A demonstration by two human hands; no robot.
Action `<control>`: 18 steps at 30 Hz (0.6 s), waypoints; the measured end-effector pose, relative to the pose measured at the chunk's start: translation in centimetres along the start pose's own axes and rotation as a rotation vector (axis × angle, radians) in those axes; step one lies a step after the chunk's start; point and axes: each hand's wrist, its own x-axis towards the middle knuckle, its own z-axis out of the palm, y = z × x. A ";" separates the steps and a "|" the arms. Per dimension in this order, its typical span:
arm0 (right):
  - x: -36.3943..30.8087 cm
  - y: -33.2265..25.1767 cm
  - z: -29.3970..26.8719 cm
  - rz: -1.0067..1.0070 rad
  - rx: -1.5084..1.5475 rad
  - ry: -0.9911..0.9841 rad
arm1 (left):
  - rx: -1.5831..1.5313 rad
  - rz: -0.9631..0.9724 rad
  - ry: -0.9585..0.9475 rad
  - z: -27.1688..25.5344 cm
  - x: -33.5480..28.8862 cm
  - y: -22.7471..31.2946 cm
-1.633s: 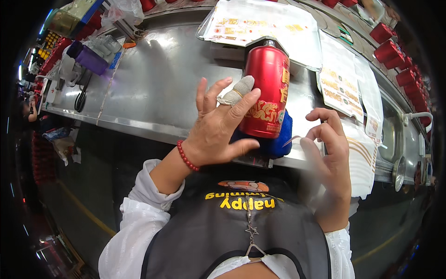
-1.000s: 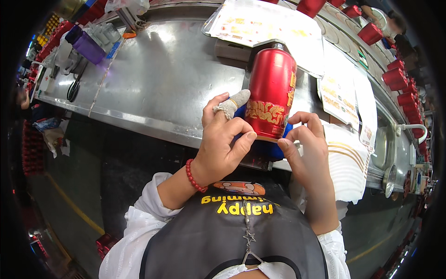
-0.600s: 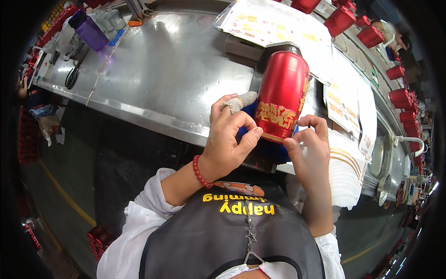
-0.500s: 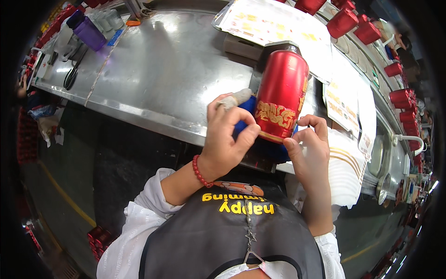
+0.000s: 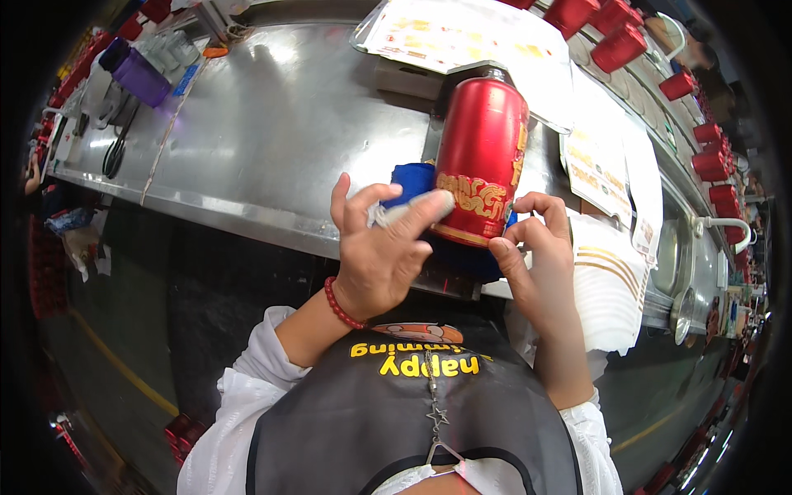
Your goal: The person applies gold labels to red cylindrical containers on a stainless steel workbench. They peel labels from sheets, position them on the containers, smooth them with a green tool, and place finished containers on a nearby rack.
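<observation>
A glossy red bottle (image 5: 483, 128) with gold relief patterns around its lower part lies tilted on a blue cloth (image 5: 412, 183), base toward me. My left hand (image 5: 375, 256), a red bead bracelet at its wrist, is open with fingers spread. One of its fingers wears a pale cover, and its tip rests against the gold pattern at the bottle's lower left. My right hand (image 5: 536, 264) is curled at the lower right edge of the base, thumb and fingertips on the bottle. Whether a small piece lies under those fingertips is hidden.
Printed sheets (image 5: 470, 37) lie behind the bottle; a stack of white sheets with gold stripes (image 5: 606, 285) stands at right. On the steel table (image 5: 289, 124), a purple bottle (image 5: 136, 74) and black scissors (image 5: 115, 155) are at far left. Several red bottles (image 5: 619, 47) line the far right.
My left hand has opened from a pinch, and its covered finger has come down onto the gold pattern. My right hand stays at the base. The whole view has shifted slightly.
</observation>
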 end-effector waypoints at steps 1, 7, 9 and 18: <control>0.1 0.0 0.0 -0.006 -0.007 0.001 | -0.054 -0.048 0.018 0.1 -0.1 -0.8; -0.1 -0.2 0.1 0.015 -0.022 0.000 | -0.458 -0.352 0.078 1.9 0.0 -0.6; -0.1 -0.2 -0.1 0.033 -0.023 -0.010 | -0.464 -0.369 0.080 2.1 0.2 -0.5; -0.2 -0.7 -0.9 0.048 0.042 -0.040 | -0.412 -0.358 0.001 2.1 0.5 -0.6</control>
